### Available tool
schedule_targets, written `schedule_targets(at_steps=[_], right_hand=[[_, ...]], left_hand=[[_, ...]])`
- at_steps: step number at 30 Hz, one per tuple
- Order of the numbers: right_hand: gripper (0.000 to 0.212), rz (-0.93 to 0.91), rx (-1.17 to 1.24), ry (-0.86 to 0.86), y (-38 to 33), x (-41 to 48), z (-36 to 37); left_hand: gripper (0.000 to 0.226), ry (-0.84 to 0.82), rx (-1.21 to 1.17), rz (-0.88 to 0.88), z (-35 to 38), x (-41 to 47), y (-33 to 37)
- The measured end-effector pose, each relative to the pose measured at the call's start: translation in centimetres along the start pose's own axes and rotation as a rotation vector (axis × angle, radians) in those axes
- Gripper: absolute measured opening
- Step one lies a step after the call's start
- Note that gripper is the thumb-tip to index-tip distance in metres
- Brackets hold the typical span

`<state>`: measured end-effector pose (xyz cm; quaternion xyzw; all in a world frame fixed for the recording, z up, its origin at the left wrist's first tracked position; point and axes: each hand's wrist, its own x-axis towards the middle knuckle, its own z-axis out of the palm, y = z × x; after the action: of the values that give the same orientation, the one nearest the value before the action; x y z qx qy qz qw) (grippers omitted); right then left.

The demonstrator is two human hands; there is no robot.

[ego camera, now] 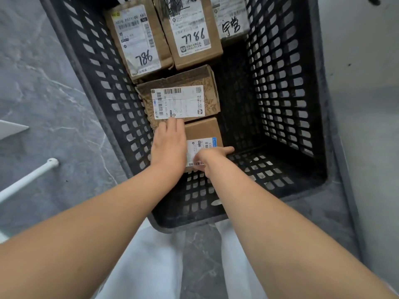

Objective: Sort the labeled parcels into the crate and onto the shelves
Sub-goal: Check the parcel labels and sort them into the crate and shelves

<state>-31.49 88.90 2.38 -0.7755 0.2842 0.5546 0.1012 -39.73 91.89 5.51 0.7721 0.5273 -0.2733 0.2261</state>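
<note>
Bare hands, unsleeved forearms, pale bluish-white trousers.

head view | worn on head | faces steeply down | close over crate | arms reach in from below

I log a black crate, grid-holed walls. Every parcel brown cardboard; labels white with black barcodes, black handwritten digits. Floor grey, veined white like marble. Pole white.
</note>
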Motion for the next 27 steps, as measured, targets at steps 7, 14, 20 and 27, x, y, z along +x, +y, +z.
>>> schedule_targets(at_steps=[7, 14, 20, 27], right_hand=[[0.057, -0.147, -0.343, -0.05, 0.5, -0.9, -2.3], [0.049, -0.598, -0.678, 0.111, -3.6, -5.5, -5.1], [0.052, -0.847, -0.608, 0.103, -7.3, -15.1, -6.2], [0.069, -1.192, -0.534, 0.067, -13.0, -33.3, -10.9]], left_hand=[[0.078, -0.574, -0.188, -0.342, -0.7, 2.0, 2.9], [0.047, -0.655, -0.307, -0.229, -4.5, 1.5, 2.7], [0.039, -0.205, -0.528, -0.188, -11.6, -1.3, 2.9], [0.052, 0.238, -0.428, -0.034, -31.8, -5.7, 3.6]])
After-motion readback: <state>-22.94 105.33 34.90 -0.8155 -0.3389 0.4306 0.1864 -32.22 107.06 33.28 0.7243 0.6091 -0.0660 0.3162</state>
